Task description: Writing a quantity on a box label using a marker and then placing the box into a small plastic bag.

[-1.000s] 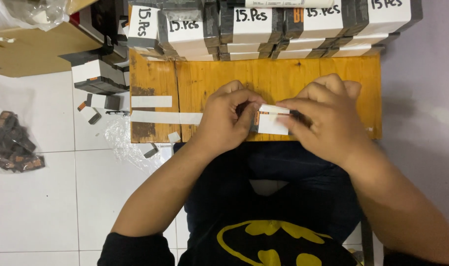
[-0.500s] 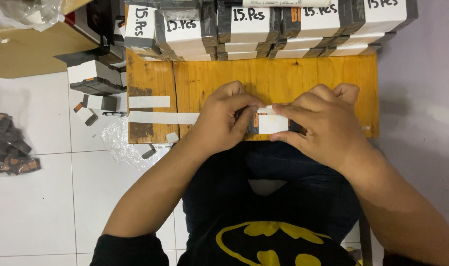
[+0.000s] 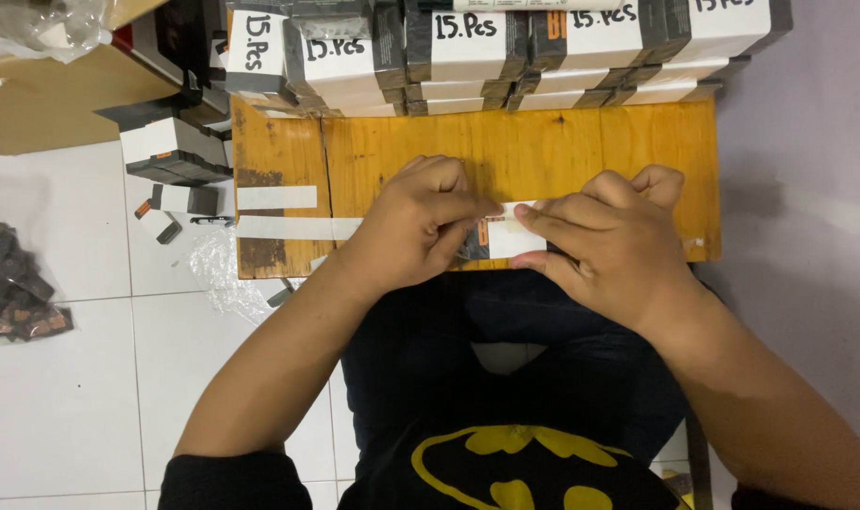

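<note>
Both hands hold one small white and dark box with an orange mark over the near edge of a low wooden table. My left hand grips its left end, fingers curled over the top. My right hand covers its right end, fingertips pressing the white face. Most of the box is hidden under the fingers. Two white paper strips lie on the table's left part, apart from the hands.
Stacks of white and dark boxes line the table's far edge. More small boxes and a cardboard carton sit on the tiled floor at left, with a clear bag of dark pieces further left.
The box and both hands stay at the same spot on the table's near edge. My right fingers have shifted slightly over the white face.
</note>
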